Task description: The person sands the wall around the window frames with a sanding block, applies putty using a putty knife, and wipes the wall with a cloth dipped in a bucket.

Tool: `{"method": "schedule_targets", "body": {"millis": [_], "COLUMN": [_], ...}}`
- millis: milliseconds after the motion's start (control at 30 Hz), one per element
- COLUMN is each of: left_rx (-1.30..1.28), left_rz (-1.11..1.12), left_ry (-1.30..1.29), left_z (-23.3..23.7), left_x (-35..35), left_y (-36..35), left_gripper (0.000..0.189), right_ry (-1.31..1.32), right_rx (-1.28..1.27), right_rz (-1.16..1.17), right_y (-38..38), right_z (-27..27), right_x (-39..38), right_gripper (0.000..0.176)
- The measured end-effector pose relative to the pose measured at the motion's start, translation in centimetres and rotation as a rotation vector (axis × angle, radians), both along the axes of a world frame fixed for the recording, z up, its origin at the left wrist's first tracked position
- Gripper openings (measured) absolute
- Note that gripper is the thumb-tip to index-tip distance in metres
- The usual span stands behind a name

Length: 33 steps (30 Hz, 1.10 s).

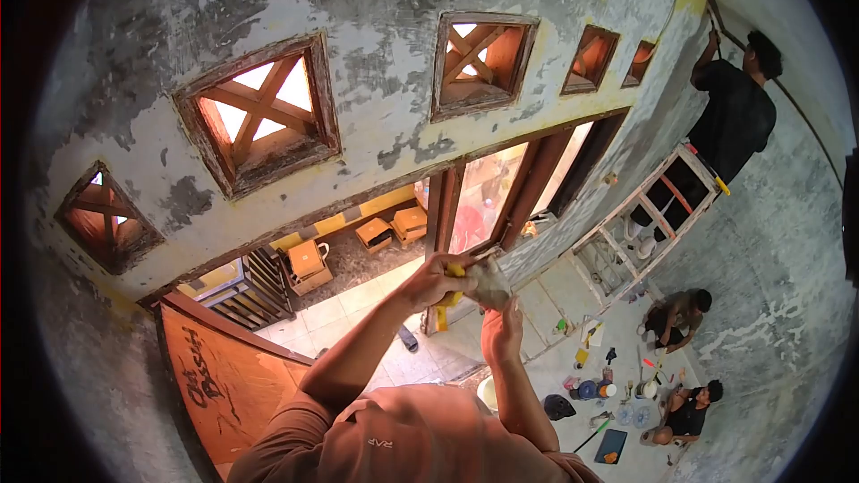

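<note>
My left hand is closed around the yellow handle of a putty knife, held up in front of my chest. The knife's wide greyish blade points to the right. My right hand is raised beside it, its fingers pinched at the blade's lower edge. Part of the yellow handle shows below my left fingers. Beyond both hands stand the brown door frame and the patchy, scraped wall.
Far below, tools and paint pots lie on the tiled floor. One person stands on a ladder at right; two others, one a seated person, are down on the floor. Crossed-bar vents pierce the wall. An orange board is at lower left.
</note>
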<state>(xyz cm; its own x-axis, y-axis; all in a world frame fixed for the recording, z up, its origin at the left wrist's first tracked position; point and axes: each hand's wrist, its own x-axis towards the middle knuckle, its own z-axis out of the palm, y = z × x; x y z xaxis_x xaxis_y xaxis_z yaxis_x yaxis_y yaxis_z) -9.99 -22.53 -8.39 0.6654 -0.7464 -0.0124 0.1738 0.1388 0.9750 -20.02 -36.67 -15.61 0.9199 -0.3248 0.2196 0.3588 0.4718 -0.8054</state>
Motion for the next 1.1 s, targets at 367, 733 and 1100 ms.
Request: {"method": "schedule_targets", "body": {"millis": [367, 733, 1100], "left_rx": [-0.275, -0.101, 0.296], "left_rz": [0.281, 0.449, 0.194], "left_ry": [0.329, 0.264, 0.291], "left_z": [-4.8, -5.9, -5.3], "left_x": [-3.9, -4.3, -0.4], "left_y": [-4.3, -6.3, -1.4], "left_gripper": [0.019, 0.006, 0.004], "right_ry": [0.139, 0.167, 0.065], "right_rx": [0.468, 0.557, 0.57], "right_rz": [-0.103, 0.101, 0.377], "right_y": [1.2, -1.4, -0.3], "right_z": [1.6, -0.5, -1.9], "right_x": [2.1, 3.1, 4.2], "right_gripper": [0.057, 0.055, 0.049]}}
